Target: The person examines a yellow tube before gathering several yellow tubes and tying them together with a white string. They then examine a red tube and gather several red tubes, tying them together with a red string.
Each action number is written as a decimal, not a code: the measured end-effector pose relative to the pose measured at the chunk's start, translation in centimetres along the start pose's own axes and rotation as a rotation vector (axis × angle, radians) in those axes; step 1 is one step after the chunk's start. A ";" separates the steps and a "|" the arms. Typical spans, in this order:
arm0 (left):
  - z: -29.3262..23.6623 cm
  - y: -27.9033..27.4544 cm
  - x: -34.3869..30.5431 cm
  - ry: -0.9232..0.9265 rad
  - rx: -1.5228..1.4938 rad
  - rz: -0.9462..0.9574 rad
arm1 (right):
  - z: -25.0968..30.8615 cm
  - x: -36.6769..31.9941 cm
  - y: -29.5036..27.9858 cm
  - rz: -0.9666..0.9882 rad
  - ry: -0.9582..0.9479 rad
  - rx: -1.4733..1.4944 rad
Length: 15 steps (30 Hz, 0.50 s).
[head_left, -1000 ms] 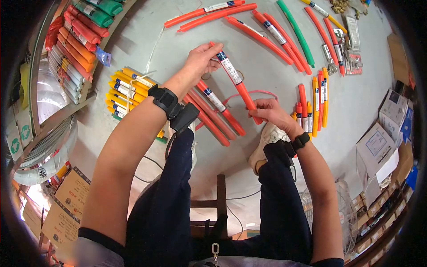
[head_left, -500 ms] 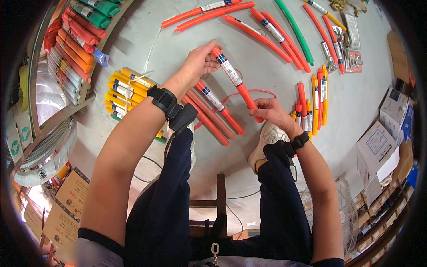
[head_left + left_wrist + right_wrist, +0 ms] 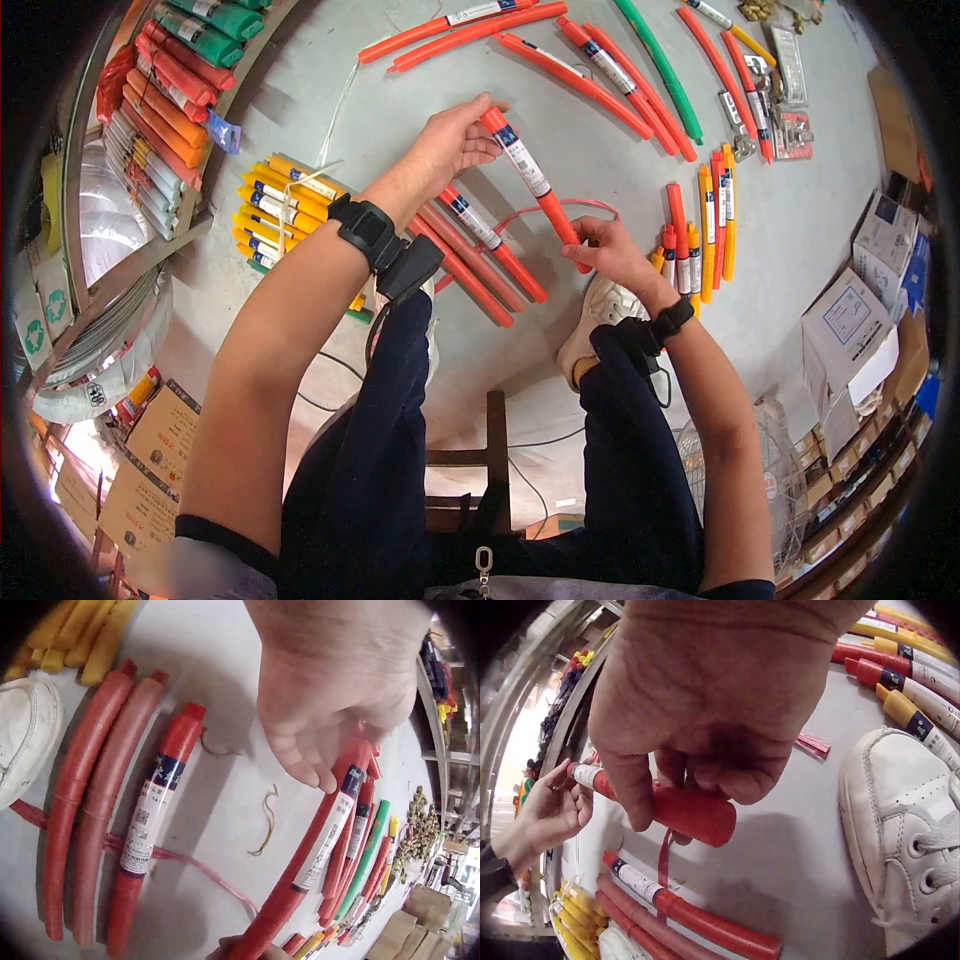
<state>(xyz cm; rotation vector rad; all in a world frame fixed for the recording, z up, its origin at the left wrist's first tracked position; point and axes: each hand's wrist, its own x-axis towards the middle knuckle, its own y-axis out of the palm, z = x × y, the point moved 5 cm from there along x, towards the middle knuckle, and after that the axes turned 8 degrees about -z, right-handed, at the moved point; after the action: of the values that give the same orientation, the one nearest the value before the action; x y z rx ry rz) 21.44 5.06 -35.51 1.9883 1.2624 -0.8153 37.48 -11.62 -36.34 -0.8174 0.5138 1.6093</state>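
A long red roll (image 3: 521,165) with a navy and white label slants between both hands above the floor. At its upper end my left hand (image 3: 458,143) holds it, with the fingers loosely bent in the left wrist view. Its lower end is pinched by my right hand (image 3: 615,252), thumb on one side and fingers on the other, as the right wrist view shows. Three more red rolls lie side by side below; the nearest one (image 3: 150,817) carries a label. A pink-red strip (image 3: 590,204) runs beneath them across the floor.
Tied yellow rolls (image 3: 280,205) lie left. Red rolls (image 3: 580,88) and a green roll (image 3: 660,70) are spread along the far side. Upright-lying red and yellow rolls (image 3: 711,220) sit right, near a white shoe (image 3: 603,310). A shelf (image 3: 215,130) stands left, cartons (image 3: 850,320) right.
The roll's upper end has come out from under my left thumb and shifted slightly right. The right hand keeps its pinch at the lower end, and the other rolls stay put.
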 end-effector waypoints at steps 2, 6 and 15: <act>-0.1 1.7 -0.6 0.029 -0.022 0.165 | 0.2 -0.5 -0.4 -0.133 -0.164 -0.227; -0.5 5.3 -2.2 0.028 -0.042 0.298 | -0.9 -4.3 -3.3 -0.276 -0.173 -0.387; 1.7 2.8 -0.9 -0.066 0.216 0.101 | -12.3 -11.5 -14.2 -0.929 0.240 -0.515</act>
<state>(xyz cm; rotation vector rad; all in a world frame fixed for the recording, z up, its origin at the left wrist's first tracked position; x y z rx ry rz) 23.43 2.35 -35.33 2.1559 1.0656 -0.9937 54.67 -25.22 -34.29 -1.3850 -0.1519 0.7674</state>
